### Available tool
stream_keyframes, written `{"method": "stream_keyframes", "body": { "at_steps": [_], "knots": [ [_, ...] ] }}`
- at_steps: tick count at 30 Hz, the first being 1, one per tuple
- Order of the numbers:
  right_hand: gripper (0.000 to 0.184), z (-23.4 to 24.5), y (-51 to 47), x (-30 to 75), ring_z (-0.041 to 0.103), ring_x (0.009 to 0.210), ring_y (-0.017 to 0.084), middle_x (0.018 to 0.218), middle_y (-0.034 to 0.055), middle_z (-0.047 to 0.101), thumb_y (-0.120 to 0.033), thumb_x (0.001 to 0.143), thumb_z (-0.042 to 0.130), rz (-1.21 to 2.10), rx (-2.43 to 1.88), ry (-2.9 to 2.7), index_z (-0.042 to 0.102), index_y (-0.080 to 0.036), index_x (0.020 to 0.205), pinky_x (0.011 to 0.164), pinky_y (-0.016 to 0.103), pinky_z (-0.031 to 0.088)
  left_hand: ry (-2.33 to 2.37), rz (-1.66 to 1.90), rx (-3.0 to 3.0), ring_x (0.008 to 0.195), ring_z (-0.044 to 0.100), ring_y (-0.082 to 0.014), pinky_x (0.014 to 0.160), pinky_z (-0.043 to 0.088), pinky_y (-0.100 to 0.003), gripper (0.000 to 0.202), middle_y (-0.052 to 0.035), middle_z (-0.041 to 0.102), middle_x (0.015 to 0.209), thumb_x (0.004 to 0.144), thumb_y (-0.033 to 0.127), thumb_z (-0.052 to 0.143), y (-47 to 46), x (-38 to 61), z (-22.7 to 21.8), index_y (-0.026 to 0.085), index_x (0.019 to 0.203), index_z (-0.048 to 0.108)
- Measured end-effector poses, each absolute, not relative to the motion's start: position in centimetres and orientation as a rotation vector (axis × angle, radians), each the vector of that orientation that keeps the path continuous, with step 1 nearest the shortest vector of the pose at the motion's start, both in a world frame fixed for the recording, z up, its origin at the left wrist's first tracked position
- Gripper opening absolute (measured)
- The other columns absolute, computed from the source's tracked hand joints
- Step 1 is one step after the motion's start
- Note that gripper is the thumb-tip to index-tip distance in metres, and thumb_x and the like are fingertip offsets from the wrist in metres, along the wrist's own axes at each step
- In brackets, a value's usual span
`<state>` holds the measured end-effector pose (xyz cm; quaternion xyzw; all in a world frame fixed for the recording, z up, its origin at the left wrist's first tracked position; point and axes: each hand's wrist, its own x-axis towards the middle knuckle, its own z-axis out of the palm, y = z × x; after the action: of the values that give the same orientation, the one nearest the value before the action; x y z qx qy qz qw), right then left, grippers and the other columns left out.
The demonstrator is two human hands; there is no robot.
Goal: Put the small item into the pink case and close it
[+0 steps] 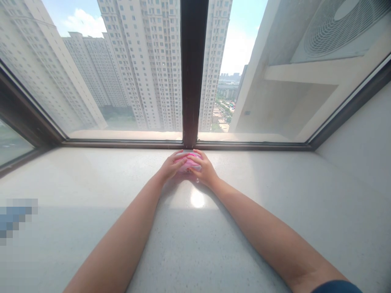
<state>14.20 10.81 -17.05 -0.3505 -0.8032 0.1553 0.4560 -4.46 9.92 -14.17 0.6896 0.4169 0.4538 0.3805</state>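
Observation:
A small pink object (188, 162), rounded and partly covered, rests on the pale speckled windowsill (195, 244) close to the window frame. My left hand (171, 166) grips its left side and my right hand (204, 167) grips its right side, fingers curled over the top. Both arms stretch forward across the sill. What the pink thing is I cannot tell.
A dark vertical window mullion (192, 73) rises just behind the hands, with a dark bottom frame (122, 143) along the glass. A white wall (363, 134) closes the right side. Tall apartment towers and an outdoor air-conditioner unit (339, 28) show outside. A blurred blue patch (15, 217) lies at left.

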Motion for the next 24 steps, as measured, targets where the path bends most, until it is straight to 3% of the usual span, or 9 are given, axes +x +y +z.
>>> {"method": "stream_keyframes", "body": {
  "at_steps": [8, 13, 19, 24],
  "knots": [
    [0.048, -17.2, 10.5, 13.8, 0.043, 0.127, 0.028, 0.139, 0.0076, 0.042, -0.021, 0.077, 0.065, 0.371, -0.933, -1.942, 0.061, -0.028, 0.124, 0.108, 0.045, 0.037, 1.107, 1.164, 1.761, 0.138, 0.03, -0.0301, 0.112, 0.025, -0.045, 0.037, -0.0081, 0.046, 0.142, 0.083, 0.041, 0.06, 10.1, -4.7, -14.7, 0.026, 0.117, 0.067],
    [0.057, -17.1, 11.3, 14.5, 0.04, 0.129, 0.028, 0.137, 0.0092, 0.042, -0.019, 0.074, 0.068, 0.425, -0.806, -2.012, 0.056, -0.027, 0.13, 0.109, 0.047, 0.033, 1.154, 1.291, 1.809, 0.138, 0.03, -0.0273, 0.115, 0.018, -0.043, 0.05, -0.0071, 0.042, 0.145, 0.083, 0.042, 0.061, 10.4, -4.6, -15.7, 0.026, 0.13, 0.055],
    [0.06, -16.9, 11.1, 14.9, 0.04, 0.129, 0.029, 0.137, 0.0115, 0.041, -0.03, 0.076, 0.07, 0.41, -0.814, -2.014, 0.052, -0.024, 0.133, 0.109, 0.047, 0.033, 1.088, 1.38, 1.612, 0.129, 0.043, -0.0286, 0.106, 0.035, -0.042, 0.071, -0.0131, 0.044, 0.142, 0.078, 0.042, 0.066, 10.8, -4.6, -16.7, 0.024, 0.14, 0.038],
    [0.079, -16.9, 11.4, 15.1, 0.04, 0.129, 0.03, 0.138, 0.0146, 0.043, -0.035, 0.068, 0.075, 0.393, -0.875, -1.969, 0.044, -0.02, 0.138, 0.108, 0.047, 0.033, 1.166, 1.31, 1.64, 0.112, 0.056, -0.0282, 0.097, 0.042, -0.041, 0.064, -0.0138, 0.058, 0.123, 0.076, 0.046, 0.066, 10.7, -4.8, -16.7, 0.016, 0.13, 0.049]
  ]
}}
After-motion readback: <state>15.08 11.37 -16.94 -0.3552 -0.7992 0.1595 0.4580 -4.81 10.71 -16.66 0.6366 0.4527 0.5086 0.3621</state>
